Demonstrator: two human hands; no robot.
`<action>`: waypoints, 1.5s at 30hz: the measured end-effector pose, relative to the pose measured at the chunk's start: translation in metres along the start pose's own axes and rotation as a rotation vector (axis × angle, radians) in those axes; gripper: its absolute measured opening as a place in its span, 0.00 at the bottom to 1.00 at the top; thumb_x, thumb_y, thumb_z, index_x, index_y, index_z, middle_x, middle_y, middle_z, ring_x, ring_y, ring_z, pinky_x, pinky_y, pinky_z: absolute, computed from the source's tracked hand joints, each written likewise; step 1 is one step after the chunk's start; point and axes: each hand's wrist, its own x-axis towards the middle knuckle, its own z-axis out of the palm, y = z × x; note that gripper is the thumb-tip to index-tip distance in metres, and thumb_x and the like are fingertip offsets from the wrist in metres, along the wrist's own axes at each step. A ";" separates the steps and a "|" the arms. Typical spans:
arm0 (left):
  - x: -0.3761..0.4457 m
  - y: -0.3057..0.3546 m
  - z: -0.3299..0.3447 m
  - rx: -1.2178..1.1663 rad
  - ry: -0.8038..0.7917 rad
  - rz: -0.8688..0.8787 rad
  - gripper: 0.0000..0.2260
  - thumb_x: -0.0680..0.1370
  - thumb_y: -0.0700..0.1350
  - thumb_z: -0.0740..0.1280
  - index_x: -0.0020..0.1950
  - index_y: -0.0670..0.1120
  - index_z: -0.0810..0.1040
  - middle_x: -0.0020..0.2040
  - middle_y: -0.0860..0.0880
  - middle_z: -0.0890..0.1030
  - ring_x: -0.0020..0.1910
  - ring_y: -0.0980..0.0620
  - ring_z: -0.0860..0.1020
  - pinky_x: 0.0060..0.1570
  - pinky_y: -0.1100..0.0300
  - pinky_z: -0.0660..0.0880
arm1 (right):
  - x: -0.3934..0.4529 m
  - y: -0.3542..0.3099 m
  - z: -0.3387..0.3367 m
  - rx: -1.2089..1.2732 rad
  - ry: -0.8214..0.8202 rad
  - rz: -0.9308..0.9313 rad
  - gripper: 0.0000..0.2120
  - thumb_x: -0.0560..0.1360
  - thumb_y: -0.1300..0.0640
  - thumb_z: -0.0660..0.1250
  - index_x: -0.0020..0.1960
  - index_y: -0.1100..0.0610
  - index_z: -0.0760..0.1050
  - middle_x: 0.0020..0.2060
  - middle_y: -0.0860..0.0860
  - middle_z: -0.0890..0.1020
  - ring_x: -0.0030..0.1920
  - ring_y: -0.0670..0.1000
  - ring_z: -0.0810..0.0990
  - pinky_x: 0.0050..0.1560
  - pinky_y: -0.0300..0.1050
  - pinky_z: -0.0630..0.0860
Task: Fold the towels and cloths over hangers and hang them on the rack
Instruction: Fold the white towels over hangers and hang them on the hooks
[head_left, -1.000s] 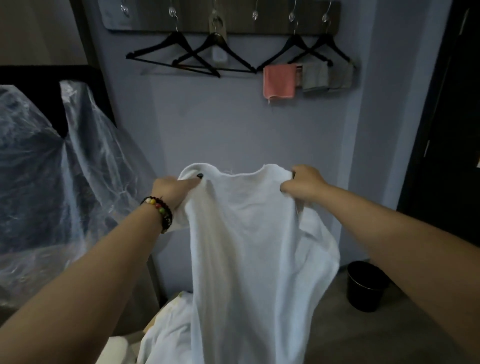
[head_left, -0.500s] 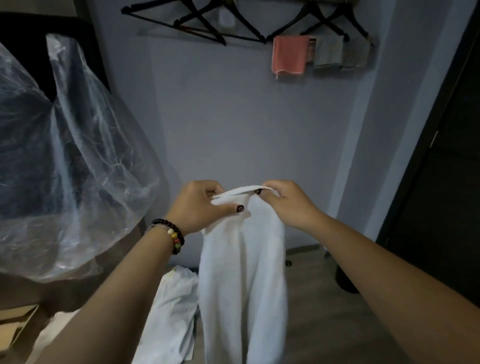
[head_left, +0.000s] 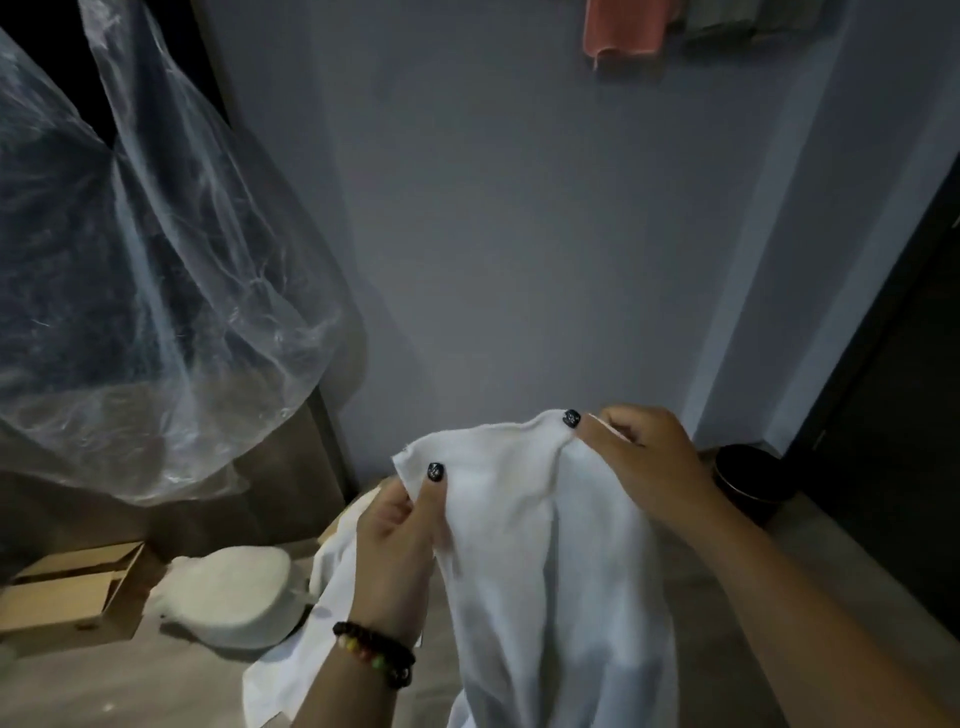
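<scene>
- Left hand (head_left: 400, 540) pinches the white towel's (head_left: 524, 551) top edge, thumb in front.
- Right hand (head_left: 644, 462) pinches its other upper corner; the towel hangs down between both forearms.
- Pink cloth (head_left: 621, 26) hangs on the wall above.
- No readable writing.

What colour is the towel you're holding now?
White, plain with no pattern: the towel shows clearly in the head view.

home, bedroom or closet corner | painted wall (head_left: 519, 234) | hung cloths (head_left: 623, 26) at top | plastic-covered furniture (head_left: 130, 260) | black bin (head_left: 748, 483) on floor | dark door (head_left: 893, 415)
</scene>
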 end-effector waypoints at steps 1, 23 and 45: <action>-0.001 0.001 0.008 0.024 -0.019 0.018 0.20 0.77 0.53 0.67 0.49 0.34 0.78 0.42 0.35 0.78 0.42 0.46 0.75 0.45 0.48 0.72 | -0.006 0.006 -0.002 0.014 -0.019 0.015 0.23 0.75 0.52 0.70 0.28 0.56 0.62 0.24 0.45 0.62 0.27 0.44 0.60 0.28 0.37 0.57; -0.030 -0.072 0.141 0.103 0.010 0.104 0.15 0.80 0.45 0.62 0.34 0.42 0.69 0.28 0.51 0.65 0.29 0.57 0.61 0.27 0.67 0.60 | -0.001 0.021 -0.062 0.287 0.049 -0.011 0.16 0.80 0.60 0.61 0.36 0.66 0.65 0.26 0.44 0.63 0.28 0.43 0.61 0.30 0.37 0.60; 0.164 -0.024 0.094 0.111 -0.414 0.196 0.13 0.79 0.43 0.62 0.34 0.46 0.72 0.27 0.54 0.77 0.28 0.60 0.74 0.31 0.69 0.70 | 0.081 0.055 0.040 -0.195 -0.165 0.193 0.13 0.72 0.50 0.72 0.32 0.49 0.71 0.29 0.45 0.79 0.31 0.42 0.77 0.31 0.31 0.69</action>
